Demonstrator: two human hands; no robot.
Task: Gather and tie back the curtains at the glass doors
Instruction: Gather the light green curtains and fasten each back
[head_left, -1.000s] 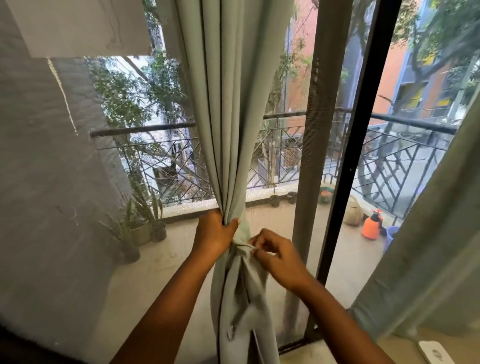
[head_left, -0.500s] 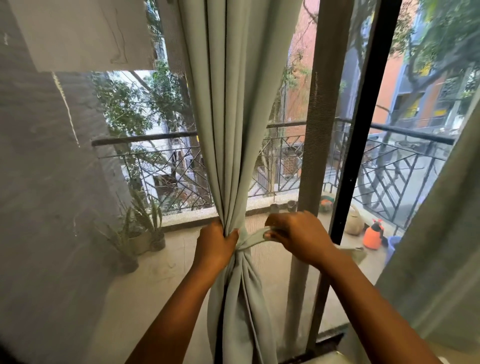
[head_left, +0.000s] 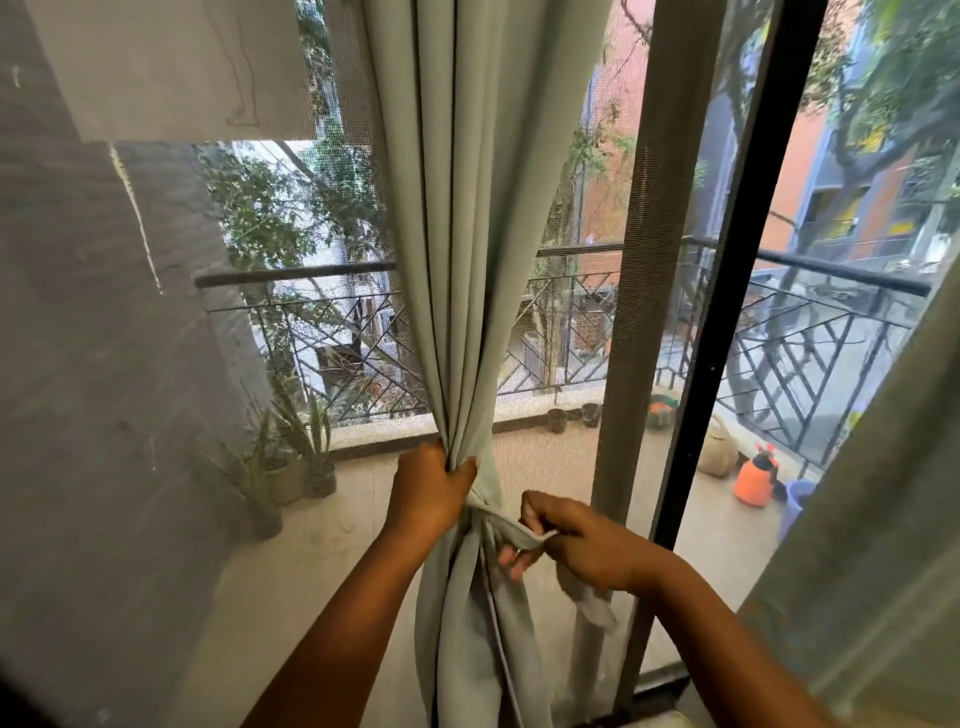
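Left hand was raised ahead of me, forearm running up from lower centre, fingers curled round the gathered curtain at its narrowest point; grip clamped on the bunched folds, thumb across the front. Right hand sat lower and to the right, knuckles up, wrist bent inward. Its grip was pinching the tie-back strip between thumb and curled fingers; two fingertips showed beneath the strip. The strip ran taut from the waist of the curtain, just below my left hand, across to my right, and its loose end hung down behind my right wrist.

The curtain hung pale green from the top of view, pleats narrowing to the waist, then flaring toward the floor. It stood in front of the mesh screen, between the grey wall on the left and the screen's brown upright.

Edges: the brown upright just right of my right hand, the black door frame beyond it. A second curtain filled the right edge, well apart from my hands. Open room lay left of the curtain, toward the wall. Outside: balcony railing, potted plants, an orange sprayer.
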